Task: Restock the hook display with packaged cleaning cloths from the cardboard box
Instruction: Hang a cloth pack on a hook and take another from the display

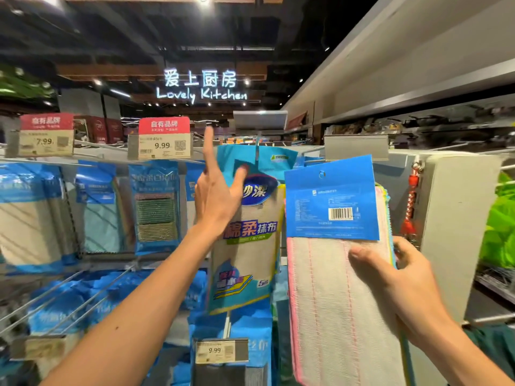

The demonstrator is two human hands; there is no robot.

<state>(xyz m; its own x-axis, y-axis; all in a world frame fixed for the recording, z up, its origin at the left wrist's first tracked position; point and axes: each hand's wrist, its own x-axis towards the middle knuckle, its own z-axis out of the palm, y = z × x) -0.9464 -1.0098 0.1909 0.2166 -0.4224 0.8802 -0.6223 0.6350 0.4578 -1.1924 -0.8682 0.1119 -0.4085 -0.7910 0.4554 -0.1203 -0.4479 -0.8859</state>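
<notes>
Just right of the hanging teal-and-beige cloth pack [245,246], the right hand [390,277] grips a blue-carded pack of white, pink-edged cleaning cloths [334,260], held upright. The left hand [217,190] is spread, index finger raised, thumb touching the hanging pack's top. Left of that pack, a red-topped 9.99 price tag [164,137] sits over a blue scouring-sponge pack [156,213] on the wire hooks.

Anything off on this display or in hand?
One thing: the pack in the right hand shows its barcode back to the camera, while the hung packs face front. Hung like this, it would sit reversed.
</notes>
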